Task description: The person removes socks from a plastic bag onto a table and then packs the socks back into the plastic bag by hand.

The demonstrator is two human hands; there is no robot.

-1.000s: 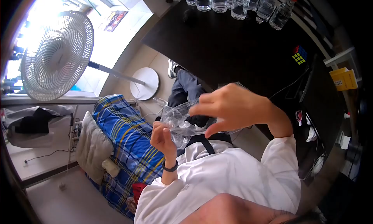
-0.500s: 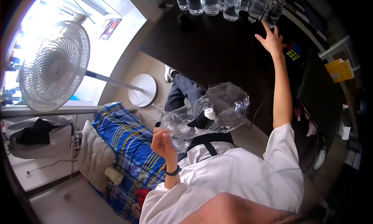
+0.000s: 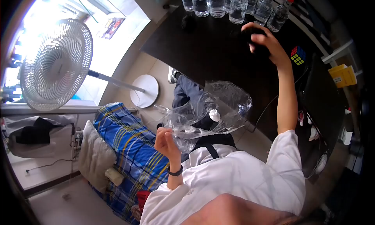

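Note:
My left hand (image 3: 167,142) is closed, pinching the edge of a large clear plastic bag (image 3: 230,96) that spreads over my lap. A white crumpled piece (image 3: 214,115) shows in or behind the bag's film; I cannot tell which. Over the dark table (image 3: 211,41), my right hand (image 3: 269,43) curls around a small rounded black object (image 3: 256,34), its exact kind hard to make out against the dark top. Just beyond that hand stand clear bottles with red caps (image 3: 280,15). A Rubik's cube (image 3: 297,55) lies to its right.
More clear bottles (image 3: 216,4) line the table's far edge, near a small black item (image 3: 188,24). A laptop-like dark panel (image 3: 326,92) stands at the right. On the left are a white standing fan (image 3: 57,66) and a blue plaid cover (image 3: 129,143).
My right hand has drawn back and left from the red-capped bottle and now grips the small black object. My left hand still holds the bag, almost in the same spot.

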